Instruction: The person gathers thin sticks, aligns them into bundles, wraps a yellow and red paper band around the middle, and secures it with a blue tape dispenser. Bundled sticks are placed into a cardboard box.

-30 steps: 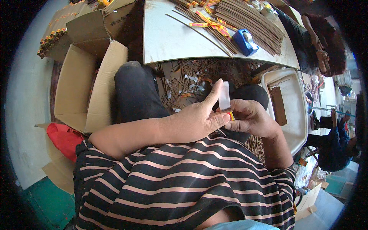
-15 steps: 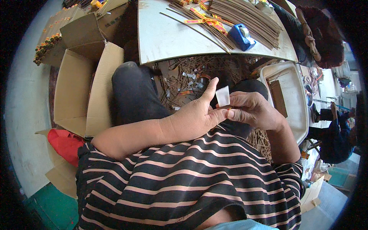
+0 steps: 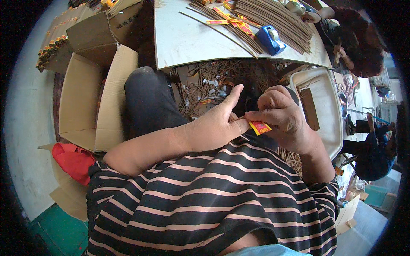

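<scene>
In front of my waist, my left hand (image 3: 209, 130) is closed with its thumb on a small bundle of brown incense sticks (image 3: 240, 118); one finger points up and away. Most of that bundle is hidden by my hands. My right hand (image 3: 287, 118), fingers bent, pinches at the bundle beside the left thumb. Below its fingertips hangs a short red and yellow paper label (image 3: 259, 127), its printed side showing. Whether the label is stuck to the sticks I cannot tell.
A white table (image 3: 183, 45) ahead bears loose incense sticks (image 3: 277, 23), red and yellow strips (image 3: 226, 19) and a blue tape dispenser (image 3: 270, 40). An open cardboard box (image 3: 79, 98) stands left, a white tub (image 3: 335, 123) right. Another person's hand (image 3: 340, 53) works at the far right.
The label's white back stood up between my hands; now its printed side hangs below my right fingers. My right hand has turned and its fingers have curled. The other person's hands have moved.
</scene>
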The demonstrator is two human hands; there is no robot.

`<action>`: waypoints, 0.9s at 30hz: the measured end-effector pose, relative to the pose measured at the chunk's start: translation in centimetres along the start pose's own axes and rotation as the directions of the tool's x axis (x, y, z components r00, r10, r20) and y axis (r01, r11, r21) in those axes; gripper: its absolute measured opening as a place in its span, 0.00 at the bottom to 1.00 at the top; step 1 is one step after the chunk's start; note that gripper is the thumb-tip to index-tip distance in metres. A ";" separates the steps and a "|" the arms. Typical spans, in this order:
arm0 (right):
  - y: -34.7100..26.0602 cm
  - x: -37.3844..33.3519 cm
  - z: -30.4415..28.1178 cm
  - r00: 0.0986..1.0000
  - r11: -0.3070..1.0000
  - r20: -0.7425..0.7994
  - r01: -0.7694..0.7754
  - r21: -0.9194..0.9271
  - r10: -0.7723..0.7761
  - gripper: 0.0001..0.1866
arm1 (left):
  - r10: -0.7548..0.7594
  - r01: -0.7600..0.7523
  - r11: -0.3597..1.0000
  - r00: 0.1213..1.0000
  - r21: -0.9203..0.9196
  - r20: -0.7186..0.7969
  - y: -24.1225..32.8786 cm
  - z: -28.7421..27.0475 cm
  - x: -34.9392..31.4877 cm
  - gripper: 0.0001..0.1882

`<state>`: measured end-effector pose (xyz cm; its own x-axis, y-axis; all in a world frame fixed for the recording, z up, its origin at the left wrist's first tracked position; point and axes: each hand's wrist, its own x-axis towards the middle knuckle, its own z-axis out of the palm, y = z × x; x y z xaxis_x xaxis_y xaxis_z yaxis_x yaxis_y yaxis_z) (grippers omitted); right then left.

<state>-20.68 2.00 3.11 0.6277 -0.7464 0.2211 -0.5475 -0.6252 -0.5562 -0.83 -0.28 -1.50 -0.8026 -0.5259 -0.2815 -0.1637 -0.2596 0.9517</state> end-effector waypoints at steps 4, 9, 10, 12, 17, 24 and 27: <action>-0.2 -0.1 0.4 0.983 0.982 -0.075 0.158 -0.099 -0.166 0.16 | 0.199 -0.187 0.952 0.980 0.243 -0.026 -0.5 -0.5 -0.1 0.34; 0.0 0.1 -0.1 0.950 0.937 -0.028 0.302 -0.175 -0.312 0.14 | 0.201 -0.182 0.959 0.977 0.216 -0.068 0.1 -0.5 -0.2 0.31; 0.0 0.2 -0.2 0.942 0.925 -0.018 0.326 -0.196 -0.336 0.14 | 0.092 -0.087 0.994 0.993 0.073 -0.074 0.5 -0.4 -0.2 0.31; -0.1 0.3 -0.4 0.932 0.917 -0.005 0.354 -0.183 -0.361 0.12 | 0.012 -0.012 0.997 1.000 -0.081 -0.008 0.6 -0.4 -0.2 0.30; 0.6 0.2 -0.4 0.925 0.921 -0.028 0.373 -0.114 -0.379 0.11 | -0.032 0.045 0.968 0.998 -0.245 0.055 0.1 -0.5 0.1 0.25; 1.9 0.6 -0.2 0.802 0.781 -0.041 0.568 -0.259 -0.596 0.13 | -0.018 0.044 0.938 0.997 -0.345 0.079 0.6 -0.6 0.2 0.32; 2.3 0.2 -0.1 0.782 0.737 -0.055 0.557 -0.383 -0.620 0.15 | -0.046 0.056 0.967 0.998 -0.247 0.047 1.4 -1.1 -0.2 0.33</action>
<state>-21.87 0.39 1.99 0.8001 -0.2088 0.5624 -0.2655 -0.9639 0.0198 -0.31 -1.42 -0.28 -0.8203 -0.4746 -0.3190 -0.0616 -0.4812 0.8744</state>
